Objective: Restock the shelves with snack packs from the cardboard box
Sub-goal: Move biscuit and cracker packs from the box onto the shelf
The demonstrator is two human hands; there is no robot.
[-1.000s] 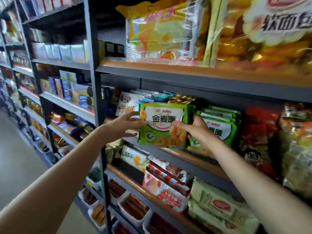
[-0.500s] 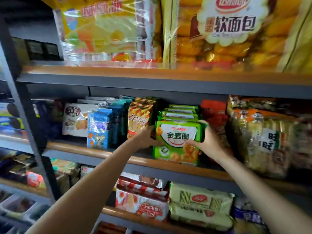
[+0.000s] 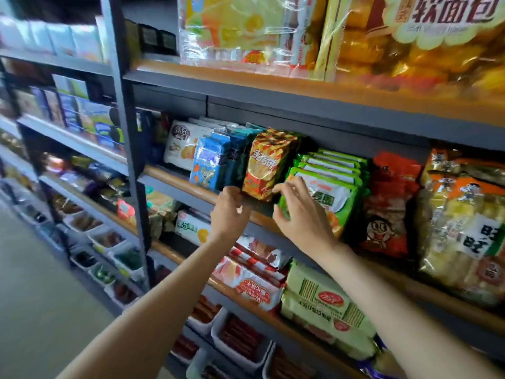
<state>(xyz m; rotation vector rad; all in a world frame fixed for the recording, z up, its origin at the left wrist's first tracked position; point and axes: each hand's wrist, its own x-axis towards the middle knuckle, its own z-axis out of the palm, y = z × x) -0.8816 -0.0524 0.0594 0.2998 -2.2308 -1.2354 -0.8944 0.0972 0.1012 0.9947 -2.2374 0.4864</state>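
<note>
The front green snack pack [image 3: 332, 199] is stood upright at the head of a row of like packs on the middle shelf [image 3: 191, 188], partly covered by the right hand [image 3: 302, 217], whose fingers are loosely spread against its left edge. The left hand [image 3: 229, 212] is relaxed, fingertips below the orange-red pack [image 3: 266, 165].

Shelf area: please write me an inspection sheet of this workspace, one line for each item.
Surface: middle shelf, wood-edged and grey, full of packs.
Job's things: green packs stand in a row; the cardboard box is not in view.
Clutter: orange pack, blue pack, red bag beside them.
Grips: left hand open below the orange pack; right hand open, fingers on the front green pack.
Cables: nothing seen.
Surroundings: more stocked shelves, aisle floor at left.
</note>
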